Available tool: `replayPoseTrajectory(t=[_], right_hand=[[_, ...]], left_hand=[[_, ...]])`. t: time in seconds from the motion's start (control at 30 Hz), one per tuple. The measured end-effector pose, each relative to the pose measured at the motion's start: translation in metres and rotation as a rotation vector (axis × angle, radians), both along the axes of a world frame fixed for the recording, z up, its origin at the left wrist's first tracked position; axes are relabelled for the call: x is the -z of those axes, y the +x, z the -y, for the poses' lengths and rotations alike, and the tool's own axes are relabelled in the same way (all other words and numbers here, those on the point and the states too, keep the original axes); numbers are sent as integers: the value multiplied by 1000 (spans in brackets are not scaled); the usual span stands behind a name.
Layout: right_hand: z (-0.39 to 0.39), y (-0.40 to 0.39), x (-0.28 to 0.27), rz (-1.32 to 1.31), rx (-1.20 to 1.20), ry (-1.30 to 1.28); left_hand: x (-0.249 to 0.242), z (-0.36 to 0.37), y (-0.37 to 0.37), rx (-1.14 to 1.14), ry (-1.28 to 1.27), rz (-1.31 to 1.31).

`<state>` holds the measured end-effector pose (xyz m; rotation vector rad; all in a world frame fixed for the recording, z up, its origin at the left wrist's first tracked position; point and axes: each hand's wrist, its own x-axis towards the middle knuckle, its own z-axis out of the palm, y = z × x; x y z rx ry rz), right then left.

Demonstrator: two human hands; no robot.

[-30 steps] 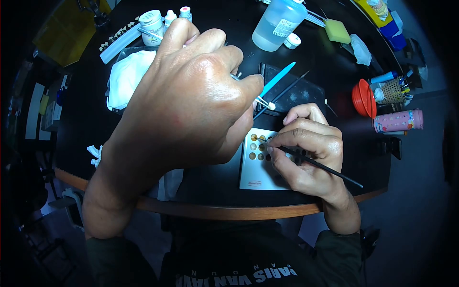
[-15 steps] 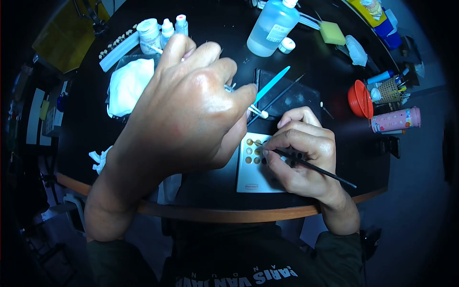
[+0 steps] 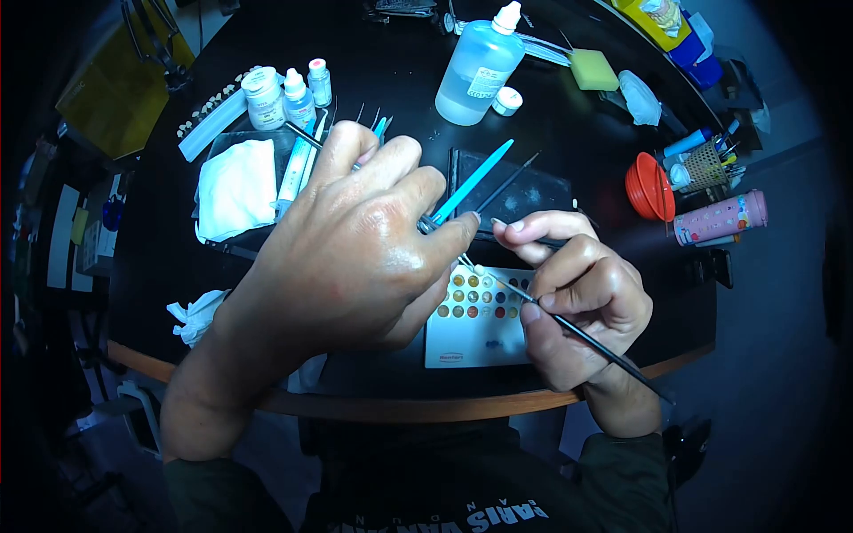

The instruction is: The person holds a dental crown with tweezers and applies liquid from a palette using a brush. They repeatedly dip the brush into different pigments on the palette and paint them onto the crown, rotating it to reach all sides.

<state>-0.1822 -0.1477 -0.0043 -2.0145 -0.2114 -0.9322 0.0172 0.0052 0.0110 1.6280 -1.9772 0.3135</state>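
Note:
My left hand is closed, back toward me, round a thin metal holder, mostly hidden by its fingers. At the holder's end sits a small white tooth crown. My right hand pinches a fine black-handled brush, its slanted tip right at the crown. Below both hands lies a white palette with rows of amber, brown and dark wells. Behind them, a blue-handled tool and another thin brush rest across a dark slab.
A large clear bottle, small jar and yellow sponge stand farther back. White bottles and a folded white cloth are at left. At right are a red bowl, pen basket and pink flask.
The brush tip has left the palette wells and come up to the crown. My right hand has shifted slightly right, and the crown is now lower, over the palette's far edge.

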Motion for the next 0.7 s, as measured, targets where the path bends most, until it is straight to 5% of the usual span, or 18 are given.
replayPoseTrajectory(t=[0.7], right_hand=[[-3,-2,-3,-56,-90,-30]], left_hand=[[1,-1,-3,54,43,-9]])
